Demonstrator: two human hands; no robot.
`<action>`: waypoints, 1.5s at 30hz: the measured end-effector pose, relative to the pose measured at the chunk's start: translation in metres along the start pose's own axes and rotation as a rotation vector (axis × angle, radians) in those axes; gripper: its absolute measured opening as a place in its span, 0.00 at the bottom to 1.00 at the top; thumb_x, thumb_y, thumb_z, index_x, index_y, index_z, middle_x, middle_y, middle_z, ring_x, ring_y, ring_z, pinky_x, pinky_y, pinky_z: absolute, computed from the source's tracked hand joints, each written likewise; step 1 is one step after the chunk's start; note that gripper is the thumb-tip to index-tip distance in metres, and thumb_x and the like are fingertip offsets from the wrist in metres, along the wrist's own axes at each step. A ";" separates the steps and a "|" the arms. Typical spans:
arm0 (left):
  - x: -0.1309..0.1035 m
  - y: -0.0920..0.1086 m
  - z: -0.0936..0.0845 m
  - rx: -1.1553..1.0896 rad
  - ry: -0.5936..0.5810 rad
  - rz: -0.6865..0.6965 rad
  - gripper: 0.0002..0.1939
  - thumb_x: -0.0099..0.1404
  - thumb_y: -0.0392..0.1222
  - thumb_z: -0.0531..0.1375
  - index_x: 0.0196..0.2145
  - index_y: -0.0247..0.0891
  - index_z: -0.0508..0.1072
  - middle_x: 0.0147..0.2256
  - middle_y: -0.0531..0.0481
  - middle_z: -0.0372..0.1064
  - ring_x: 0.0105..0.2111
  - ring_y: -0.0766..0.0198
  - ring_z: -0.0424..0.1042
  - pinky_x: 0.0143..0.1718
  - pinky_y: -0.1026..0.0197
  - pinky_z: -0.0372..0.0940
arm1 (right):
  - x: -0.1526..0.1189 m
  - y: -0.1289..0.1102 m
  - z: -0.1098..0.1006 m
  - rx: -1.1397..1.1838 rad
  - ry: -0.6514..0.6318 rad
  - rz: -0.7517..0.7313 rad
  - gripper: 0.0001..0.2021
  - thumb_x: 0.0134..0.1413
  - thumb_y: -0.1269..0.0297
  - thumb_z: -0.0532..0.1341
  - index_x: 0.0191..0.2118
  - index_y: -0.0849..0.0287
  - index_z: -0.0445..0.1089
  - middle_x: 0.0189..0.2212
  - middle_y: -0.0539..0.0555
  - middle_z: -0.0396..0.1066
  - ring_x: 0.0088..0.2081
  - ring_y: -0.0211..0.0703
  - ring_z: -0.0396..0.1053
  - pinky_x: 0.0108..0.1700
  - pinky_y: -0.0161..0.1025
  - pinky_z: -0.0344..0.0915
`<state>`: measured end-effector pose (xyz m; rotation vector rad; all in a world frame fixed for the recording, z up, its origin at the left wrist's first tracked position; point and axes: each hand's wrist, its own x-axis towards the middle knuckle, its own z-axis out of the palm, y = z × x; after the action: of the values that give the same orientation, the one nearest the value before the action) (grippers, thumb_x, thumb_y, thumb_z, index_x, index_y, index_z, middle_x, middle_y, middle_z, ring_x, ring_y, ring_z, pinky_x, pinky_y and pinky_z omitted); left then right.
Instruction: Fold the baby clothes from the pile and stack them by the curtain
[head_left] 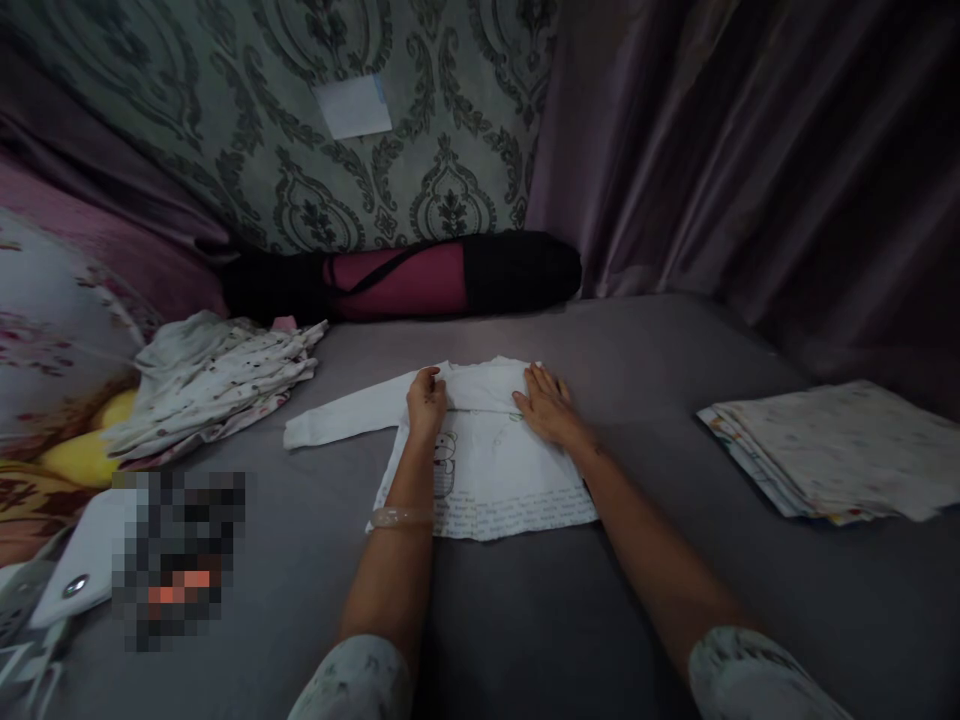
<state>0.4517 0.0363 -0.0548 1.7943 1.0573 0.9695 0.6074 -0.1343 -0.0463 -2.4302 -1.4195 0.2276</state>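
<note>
A small white long-sleeved shirt (495, 460) lies spread on the grey bed sheet, with a bear drawing on its front and rows of print along the hem. One sleeve stretches out to the left; the other is folded across the chest. At the left shoulder, my left hand (426, 400) has its fingers curled in, gripping the fabric. My right hand (550, 405) lies flat on the right shoulder side, fingers extended over the folded sleeve.
Folded cloths (840, 450) are stacked at the right. A rumpled heap of patterned clothes (225, 380) lies at the left, near a white object with a metal button (90, 560) and a blurred-out patch. A black and magenta long bag (405, 280) rests along the wall.
</note>
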 end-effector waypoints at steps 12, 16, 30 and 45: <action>-0.002 -0.005 -0.006 0.232 0.031 0.114 0.16 0.59 0.33 0.55 0.45 0.36 0.69 0.34 0.45 0.69 0.37 0.56 0.70 0.44 0.55 0.63 | 0.001 0.002 0.004 -0.020 0.016 0.004 0.34 0.65 0.50 0.40 0.69 0.68 0.45 0.69 0.64 0.39 0.69 0.52 0.36 0.67 0.55 0.35; -0.007 0.005 -0.005 0.328 0.055 0.311 0.16 0.63 0.37 0.55 0.49 0.34 0.68 0.46 0.37 0.67 0.49 0.51 0.66 0.52 0.51 0.60 | -0.001 -0.006 -0.006 -0.071 0.088 -0.078 0.32 0.66 0.52 0.39 0.69 0.68 0.45 0.69 0.62 0.40 0.69 0.51 0.34 0.67 0.55 0.30; -0.023 0.010 -0.002 0.552 -0.364 0.405 0.16 0.67 0.38 0.51 0.49 0.34 0.71 0.52 0.38 0.67 0.54 0.53 0.63 0.58 0.52 0.58 | 0.002 -0.012 -0.007 -0.135 -0.083 -0.006 0.34 0.66 0.52 0.38 0.68 0.73 0.44 0.69 0.64 0.39 0.69 0.53 0.35 0.67 0.53 0.36; -0.046 -0.023 -0.034 0.311 -0.348 0.366 0.22 0.62 0.39 0.58 0.54 0.31 0.67 0.59 0.33 0.60 0.61 0.50 0.59 0.62 0.48 0.55 | 0.024 -0.038 0.014 -0.140 0.070 0.175 0.37 0.65 0.49 0.40 0.67 0.79 0.45 0.68 0.69 0.41 0.68 0.58 0.36 0.66 0.49 0.37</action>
<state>0.3986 0.0108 -0.0729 2.3689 0.6999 0.6832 0.5845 -0.0931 -0.0453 -2.6516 -1.2316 0.0839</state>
